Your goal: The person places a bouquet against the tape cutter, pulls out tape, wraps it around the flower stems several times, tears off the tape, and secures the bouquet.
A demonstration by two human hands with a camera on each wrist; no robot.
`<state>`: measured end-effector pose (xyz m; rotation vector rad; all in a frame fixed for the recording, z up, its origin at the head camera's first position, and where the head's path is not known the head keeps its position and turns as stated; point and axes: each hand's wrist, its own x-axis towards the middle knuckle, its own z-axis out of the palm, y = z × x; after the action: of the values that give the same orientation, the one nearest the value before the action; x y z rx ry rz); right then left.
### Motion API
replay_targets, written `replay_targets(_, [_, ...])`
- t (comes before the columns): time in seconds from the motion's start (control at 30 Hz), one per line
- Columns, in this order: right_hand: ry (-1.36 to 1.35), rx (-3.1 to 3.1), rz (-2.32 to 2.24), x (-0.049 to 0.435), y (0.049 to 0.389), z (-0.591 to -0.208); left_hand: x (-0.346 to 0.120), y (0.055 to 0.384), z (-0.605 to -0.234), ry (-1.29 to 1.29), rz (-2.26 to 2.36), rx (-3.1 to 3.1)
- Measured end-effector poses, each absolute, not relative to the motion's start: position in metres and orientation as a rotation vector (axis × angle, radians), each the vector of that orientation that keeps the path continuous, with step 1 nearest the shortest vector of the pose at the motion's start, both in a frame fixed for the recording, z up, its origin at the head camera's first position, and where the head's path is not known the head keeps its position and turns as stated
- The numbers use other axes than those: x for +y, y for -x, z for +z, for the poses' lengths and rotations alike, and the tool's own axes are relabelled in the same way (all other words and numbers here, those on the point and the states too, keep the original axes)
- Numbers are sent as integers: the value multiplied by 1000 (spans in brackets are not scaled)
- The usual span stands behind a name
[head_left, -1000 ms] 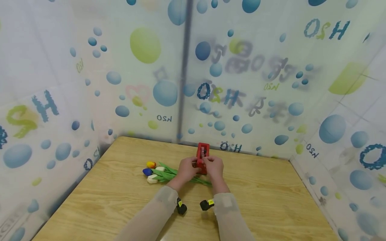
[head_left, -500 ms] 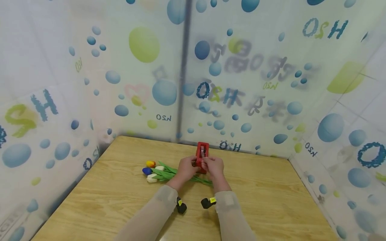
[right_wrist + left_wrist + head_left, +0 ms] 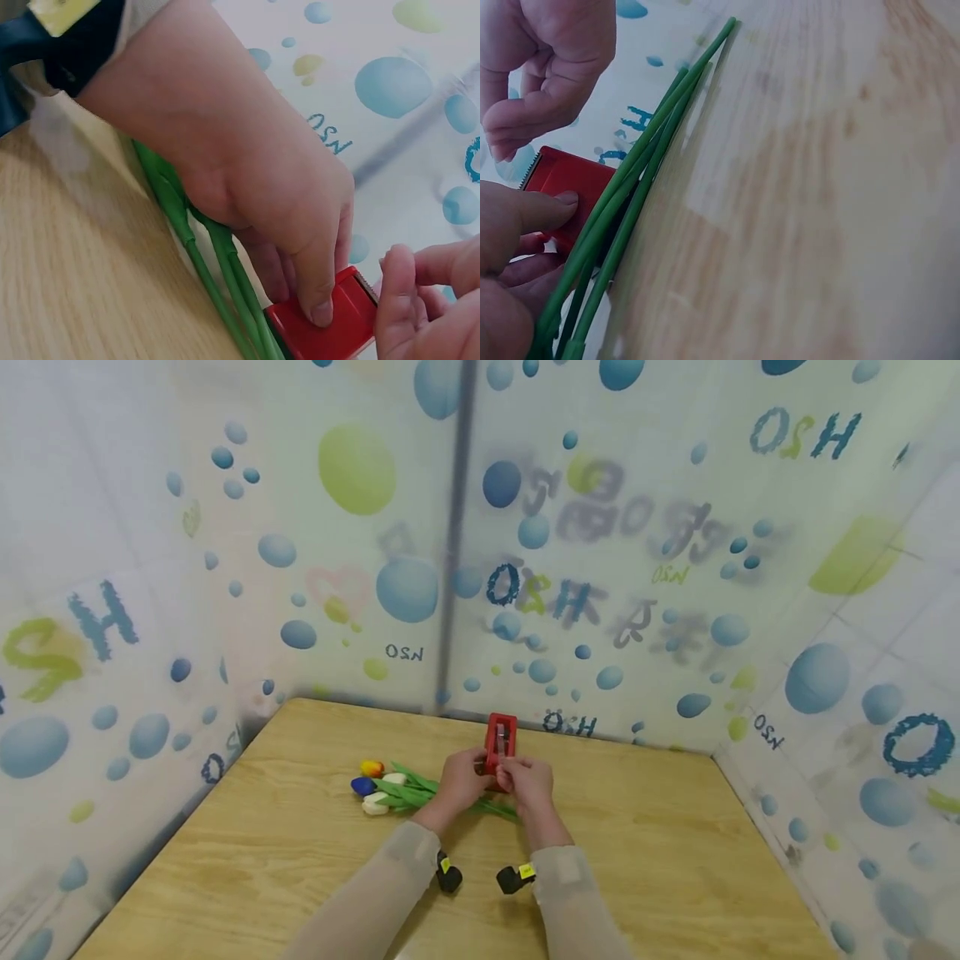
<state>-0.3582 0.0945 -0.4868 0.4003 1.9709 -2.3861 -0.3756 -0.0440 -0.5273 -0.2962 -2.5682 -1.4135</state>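
A red tape dispenser (image 3: 501,733) with a serrated cutting edge stands near the table's back edge. My left hand (image 3: 461,779) grips its side, the thumb lying flat on the red face in the right wrist view. My right hand (image 3: 528,783) is at the toothed end, thumb and fingertips pinched together (image 3: 397,300) close to the teeth. What they pinch seems to be the tape's end; it is too clear to see well. Green stems (image 3: 630,187) of artificial tulips (image 3: 375,787) run beneath my left wrist and beside the dispenser.
The wooden table (image 3: 660,843) reaches up to a bubble-patterned curtain (image 3: 630,568) behind and at both sides. Black wrist cameras (image 3: 449,874) hang from both sleeves. The tulip heads, orange, blue and white, lie left of my hands.
My right hand has drawn slightly toward me, its pinched fingertips now lower along the dispenser. My left hand keeps its grip, and the tulips lie as before.
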Motion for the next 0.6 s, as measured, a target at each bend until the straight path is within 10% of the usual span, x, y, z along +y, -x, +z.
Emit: replay_targets(0.6, [-315, 1989, -2362, 100, 338, -492, -43, 376, -534, 286, -1490, -2542])
